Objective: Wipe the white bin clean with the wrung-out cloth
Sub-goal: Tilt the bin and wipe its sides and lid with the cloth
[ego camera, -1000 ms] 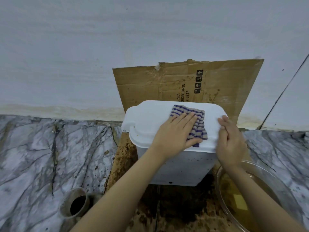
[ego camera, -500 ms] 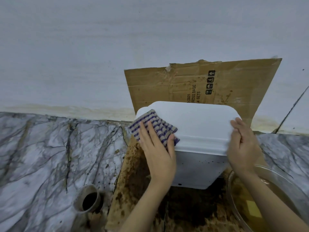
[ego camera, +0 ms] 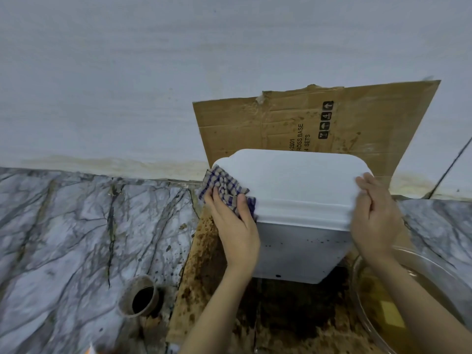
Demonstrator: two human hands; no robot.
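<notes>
The white bin (ego camera: pixel 296 185) stands with its lid on, in the middle right, on stained cardboard. A blue-and-beige checked cloth (ego camera: pixel 222 186) is bunched against the left edge of the lid. My left hand (ego camera: pixel 233 226) presses that cloth onto the bin's left side, fingers pointing up over it. At the lid's right edge, my right hand (ego camera: pixel 375 213) lies flat against the rim and steadies the bin. Small dark specks dot the bin's front wall below the lid.
A brown cardboard sheet (ego camera: pixel 357 118) leans on the pale wall behind the bin. A clear bowl of brownish water (ego camera: pixel 398 310) sits at the lower right. A floor drain pipe (ego camera: pixel 141 297) opens in the grey marble floor (ego camera: pixel 76 226) at the lower left.
My left hand has slid the cloth from the middle of the lid to its left edge and down the side. My right hand has stayed on the right rim.
</notes>
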